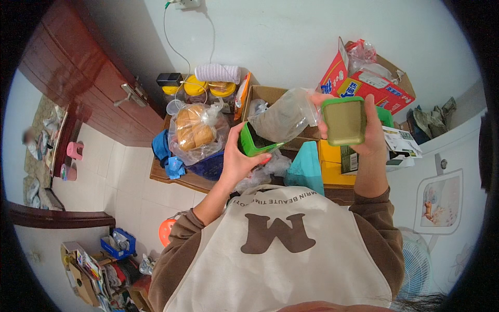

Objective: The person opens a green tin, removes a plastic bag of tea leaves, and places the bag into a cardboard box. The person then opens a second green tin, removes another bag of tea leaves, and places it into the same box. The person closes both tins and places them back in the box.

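Note:
My left hand [238, 162] grips a green tin [253, 142] tilted on its side, its dark mouth facing up and right. A clear plastic bag [286, 115] sticks out of that mouth towards my other hand. In my right hand [372, 134] is a green-rimmed lid [344, 121], its dull gold inner face turned to me. The right fingertips, partly behind the lid, are at the bag's far end; whether they pinch it I cannot tell. Under the hands are crumpled clear plastic [273, 165] and a turquoise bag [306, 167].
A wooden table [163, 173] carries bagged bread rolls [193, 126], yellow-lidded jars [195, 86], an open cardboard box [267, 93] and yellow boxes [330, 154]. A red carton [374, 87] stands behind at right. A white cable [165, 35] hangs from the wall socket. A fan [413, 269] stands lower right.

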`<state>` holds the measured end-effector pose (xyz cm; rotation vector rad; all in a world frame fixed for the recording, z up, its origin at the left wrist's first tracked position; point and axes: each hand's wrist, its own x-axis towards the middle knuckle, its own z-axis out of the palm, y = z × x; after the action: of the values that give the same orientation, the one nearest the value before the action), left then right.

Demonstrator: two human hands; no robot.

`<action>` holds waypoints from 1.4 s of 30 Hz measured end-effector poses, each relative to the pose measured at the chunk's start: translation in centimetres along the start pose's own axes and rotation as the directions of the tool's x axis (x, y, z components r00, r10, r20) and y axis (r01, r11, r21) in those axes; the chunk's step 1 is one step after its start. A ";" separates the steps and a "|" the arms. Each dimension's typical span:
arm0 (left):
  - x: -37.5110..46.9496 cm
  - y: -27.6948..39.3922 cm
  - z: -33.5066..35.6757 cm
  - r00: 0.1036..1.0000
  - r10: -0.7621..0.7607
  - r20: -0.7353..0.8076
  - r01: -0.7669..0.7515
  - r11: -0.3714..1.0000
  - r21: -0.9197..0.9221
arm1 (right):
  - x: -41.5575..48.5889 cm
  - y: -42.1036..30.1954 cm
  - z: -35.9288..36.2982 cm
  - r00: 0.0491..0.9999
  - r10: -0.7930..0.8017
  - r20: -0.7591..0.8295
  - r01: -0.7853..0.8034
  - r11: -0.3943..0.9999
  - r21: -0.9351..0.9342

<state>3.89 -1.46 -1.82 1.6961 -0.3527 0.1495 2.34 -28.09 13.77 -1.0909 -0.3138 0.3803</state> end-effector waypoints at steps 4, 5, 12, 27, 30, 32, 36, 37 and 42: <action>0.1 0.7 -0.9 0.997 0.061 0.045 -0.064 0.996 0.068 | -0.6 0.1 -0.8 0.996 -0.063 -0.064 0.063 0.998 -0.002; 0.1 0.8 -1.1 0.995 0.085 0.052 -0.091 0.990 0.111 | -0.9 0.3 -1.5 0.990 -0.084 -0.114 0.082 0.996 -0.024; 0.4 1.0 -1.6 0.959 0.284 0.014 -0.282 0.943 0.176 | -4.6 1.1 -6.9 0.963 -0.237 -0.125 0.195 0.941 -0.278; -0.9 2.0 -0.6 0.983 0.029 0.179 -0.030 1.000 0.006 | 0.0 0.7 -0.2 0.992 0.042 0.117 0.013 0.903 -0.430; -1.0 2.2 -0.8 0.987 0.011 0.158 -0.016 0.999 0.031 | 0.3 0.5 -0.1 0.987 0.049 0.150 0.017 0.913 -0.408; -1.0 2.2 -0.8 0.988 0.002 0.156 -0.004 1.000 0.014 | 0.3 0.2 0.1 0.978 0.053 0.202 0.037 0.907 -0.420; -1.0 2.2 -0.6 0.989 0.014 0.148 -0.016 1.000 0.012 | 0.2 0.2 0.5 0.936 0.084 0.343 0.224 0.609 -0.761; -1.0 2.2 -0.6 0.990 0.025 0.141 -0.029 0.999 0.026 | 0.3 0.5 0.9 0.922 0.109 0.372 0.294 0.428 -0.855; -0.9 2.2 -0.4 0.978 0.144 0.153 -0.167 0.975 0.149 | -0.1 1.2 3.8 0.932 0.278 0.231 0.210 0.104 -0.972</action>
<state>2.35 -1.16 0.07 1.8433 -0.5941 0.1776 0.40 -24.63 14.32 -2.4696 -1.0086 0.3964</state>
